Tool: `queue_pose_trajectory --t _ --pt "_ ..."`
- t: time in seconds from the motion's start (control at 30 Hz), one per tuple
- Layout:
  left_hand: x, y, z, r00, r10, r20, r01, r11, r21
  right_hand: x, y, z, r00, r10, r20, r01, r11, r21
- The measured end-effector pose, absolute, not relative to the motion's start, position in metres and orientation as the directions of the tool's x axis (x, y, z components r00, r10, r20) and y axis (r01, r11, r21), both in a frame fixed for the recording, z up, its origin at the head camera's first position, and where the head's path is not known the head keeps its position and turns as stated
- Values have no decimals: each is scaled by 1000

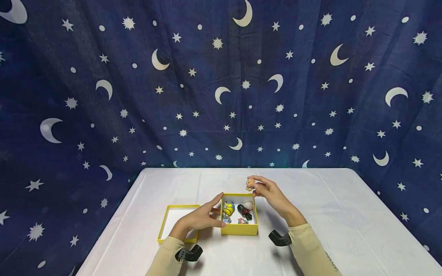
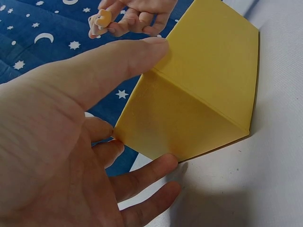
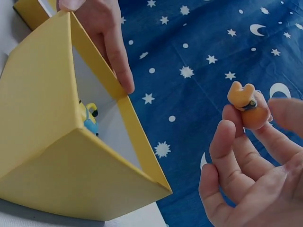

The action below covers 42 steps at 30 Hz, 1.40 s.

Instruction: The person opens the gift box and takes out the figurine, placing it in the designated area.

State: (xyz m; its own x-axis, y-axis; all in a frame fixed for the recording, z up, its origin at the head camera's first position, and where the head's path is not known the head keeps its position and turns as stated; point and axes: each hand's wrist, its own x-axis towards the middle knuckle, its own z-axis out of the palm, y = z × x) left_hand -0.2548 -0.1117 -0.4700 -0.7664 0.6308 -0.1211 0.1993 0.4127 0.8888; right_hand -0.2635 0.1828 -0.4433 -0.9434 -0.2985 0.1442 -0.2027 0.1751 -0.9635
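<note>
My right hand [image 1: 274, 196] pinches a small orange-and-pink toy figurine [image 3: 248, 106] between thumb and fingers, above the box's far right corner. An open yellow box [image 1: 239, 230] with a white inside stands on the table. My left hand [image 1: 201, 219] grips its left side, thumb at the near corner and index finger at the far one. Inside lie several figurines: a yellow-and-blue one [image 1: 229, 208], a black one [image 1: 244, 212], a whitish one [image 1: 248, 206], a pale blue one [image 1: 226, 219] and a pinkish-red one [image 1: 243, 221]. In the right wrist view, the box wall hides most of them.
Left of the box lies a yellow-rimmed lid [image 1: 168, 218], its white inside facing up, partly behind my left hand and forearm. A white cloth covers the table [image 1: 331, 214]. Behind it hangs a dark blue curtain [image 1: 221, 115] with moons and stars.
</note>
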Motion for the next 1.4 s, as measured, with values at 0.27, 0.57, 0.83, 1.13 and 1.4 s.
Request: queue_pose_trajectory --t 0.27,0.57,0.83,1.13,1.4 --pt "-255 -112 -470 -766 632 -116 208 415 886 -263 183 -442 -941 -311 135 -176 107 -978" --pt "-254 -112 -471 -762 636 -117 202 406 891 -263 185 -445 -954 -211 213 -253 181 -950" --pt "-256 -111 -471 -765 636 -107 213 406 888 -266 190 -445 -950 -148 273 -298 182 -937" --pt "-256 -111 -472 -764 637 -104 217 406 888 -266 202 -448 -938 -139 317 -342 232 -911" --pt "-256 -111 -471 -772 627 -106 220 420 880 -267 215 -456 -948 -131 290 -315 258 -913"
